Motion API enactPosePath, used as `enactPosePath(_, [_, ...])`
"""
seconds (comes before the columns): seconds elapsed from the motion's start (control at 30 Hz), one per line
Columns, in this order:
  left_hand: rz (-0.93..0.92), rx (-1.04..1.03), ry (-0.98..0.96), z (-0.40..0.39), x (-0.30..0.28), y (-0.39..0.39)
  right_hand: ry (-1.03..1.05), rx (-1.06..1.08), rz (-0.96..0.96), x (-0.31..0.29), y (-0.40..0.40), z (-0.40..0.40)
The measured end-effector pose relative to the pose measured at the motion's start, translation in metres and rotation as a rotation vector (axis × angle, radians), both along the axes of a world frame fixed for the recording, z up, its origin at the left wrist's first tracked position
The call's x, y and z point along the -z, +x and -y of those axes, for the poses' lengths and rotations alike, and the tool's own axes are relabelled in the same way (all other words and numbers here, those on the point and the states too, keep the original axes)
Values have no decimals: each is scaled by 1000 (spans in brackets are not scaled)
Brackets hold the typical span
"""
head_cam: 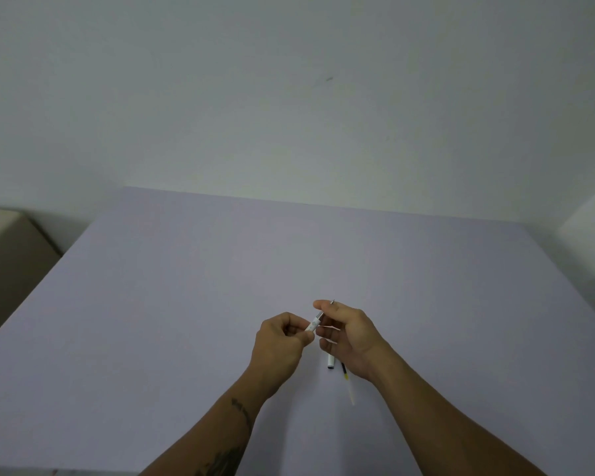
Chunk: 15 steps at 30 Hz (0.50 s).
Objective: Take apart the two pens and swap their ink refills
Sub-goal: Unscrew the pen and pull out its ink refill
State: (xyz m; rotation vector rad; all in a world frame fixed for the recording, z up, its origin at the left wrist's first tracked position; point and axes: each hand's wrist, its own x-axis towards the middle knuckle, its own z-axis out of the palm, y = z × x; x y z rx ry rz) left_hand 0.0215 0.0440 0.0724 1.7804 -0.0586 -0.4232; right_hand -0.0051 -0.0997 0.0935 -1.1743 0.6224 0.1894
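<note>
In front of me is a big pale purple surface point(220, 286) against a plain wall, and all my work is near the middle of it. My left hand point(282, 341) is closed on the white barrel of a pen point(312, 327), pinching it with finger and thumb. My right hand point(349, 333) is closed on the front part of that same pen, and its small metal tip point(332, 301) sticks out past my thumb. The two hands are just beside each other, up off the surface, with the pen going between them on a slant. Under my right hand lies another white pen piece point(330, 362), flat on the surface. Just beside it lies a thin ink refill point(347, 384), dark at one end and pale at the other. So I think one pen is open now, and this is the second one. To do this step well, I should keep the barrel still with my left hand and turn the front part slowly with my right. I should pull straight, not bend, so the refill inside does not snap. I should stay low over the surface so any small part cannot roll far away.
</note>
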Motion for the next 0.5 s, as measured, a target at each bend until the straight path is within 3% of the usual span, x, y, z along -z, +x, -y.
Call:
enactPosePath(0.37, [-13,7,4,0,5,1,-304,38,-25,5,5,-6])
enactPosePath(0.5, [-14,3,8,-1,5,2,-118,-7,-47,1,2,-3])
